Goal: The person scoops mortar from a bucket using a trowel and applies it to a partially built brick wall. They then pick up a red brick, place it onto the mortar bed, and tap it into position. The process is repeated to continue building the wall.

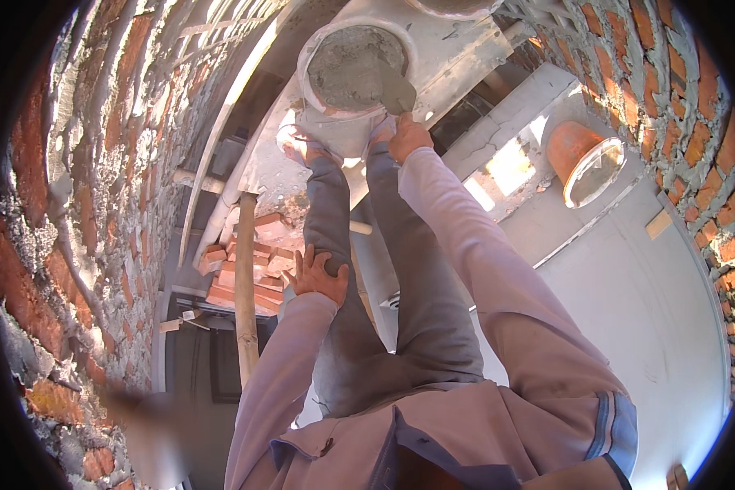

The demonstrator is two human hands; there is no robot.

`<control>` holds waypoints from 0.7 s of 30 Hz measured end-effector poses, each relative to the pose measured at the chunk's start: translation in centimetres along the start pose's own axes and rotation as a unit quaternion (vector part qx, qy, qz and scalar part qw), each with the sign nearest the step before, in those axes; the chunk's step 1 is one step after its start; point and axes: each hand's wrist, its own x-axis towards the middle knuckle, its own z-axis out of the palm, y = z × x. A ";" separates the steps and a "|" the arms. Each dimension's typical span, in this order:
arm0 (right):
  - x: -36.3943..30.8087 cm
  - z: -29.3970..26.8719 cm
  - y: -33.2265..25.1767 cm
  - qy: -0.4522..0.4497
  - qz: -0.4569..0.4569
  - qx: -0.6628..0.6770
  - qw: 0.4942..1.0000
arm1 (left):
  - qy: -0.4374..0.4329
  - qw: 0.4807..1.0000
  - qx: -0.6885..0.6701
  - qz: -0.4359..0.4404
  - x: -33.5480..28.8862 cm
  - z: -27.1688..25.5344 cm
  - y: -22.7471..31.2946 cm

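Note:
My right hand [409,137] is closed around the handle of a trowel [397,90], which is partly hidden by the fist. The grey-coated blade lies across the near right part of a round bucket [304,72], over its rim. Wet grey mortar [345,67] fills much of that bucket, its surface rough and heaped. The bucket stands just beyond my feet on a pale, mortar-stained platform [453,61]. My left hand [317,276] rests on my left leg near the knee, fingers spread and holding nothing.
Broken and whole red bricks [245,282] are piled left of my leg, behind an upright wooden pole [246,286]. An orange bucket [572,151] with grey residue tilts on a ledge at right. Rough brick walls [82,196] rise on both sides. Another container [457,6] shows at the top edge.

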 end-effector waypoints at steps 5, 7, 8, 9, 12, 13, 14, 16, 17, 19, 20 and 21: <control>1.8 2.5 0.8 0.026 -0.085 0.162 0.983 | -0.002 1.000 -0.007 0.005 0.1 0.6 -0.1; -1.2 -1.8 -4.2 -0.136 0.046 0.337 0.930 | 0.000 1.000 -0.018 -0.004 0.3 1.2 0.1; -0.4 -1.2 -4.2 -0.142 0.042 0.410 0.900 | 0.002 1.000 -0.018 0.000 0.4 1.0 0.1; 0.2 -0.6 -4.3 -0.150 0.036 0.478 0.865 | 0.002 1.000 -0.020 0.003 0.2 1.1 0.0; 0.4 1.3 -3.8 -0.141 0.027 0.571 0.808 | 0.004 1.000 -0.027 0.003 0.0 0.8 -0.2; -0.2 1.5 -3.8 -0.134 0.024 0.582 0.801 | 0.005 0.999 -0.033 0.001 0.0 0.7 -0.1; -0.8 1.6 -3.7 -0.132 0.017 0.565 0.814 | 0.009 0.999 -0.040 0.001 0.0 0.8 -0.1; -1.9 1.3 -3.3 -0.125 0.007 0.533 0.837 | 0.014 0.999 -0.046 0.004 -0.2 0.9 -0.3; -1.6 1.7 -3.5 -0.117 -0.003 0.540 0.834 | 0.014 0.999 -0.041 0.004 -0.2 1.0 -0.3; -0.4 1.9 -3.7 -0.093 -0.023 0.557 0.825 | 0.016 0.999 -0.026 0.010 0.1 0.8 -0.3; -0.1 2.0 -3.5 -0.101 -0.015 0.573 0.813 | 0.025 0.999 -0.028 0.012 0.1 0.9 -0.3; 0.2 1.9 -3.6 -0.113 -0.008 0.586 0.802 | 0.034 0.999 -0.033 0.012 -0.1 1.1 -0.5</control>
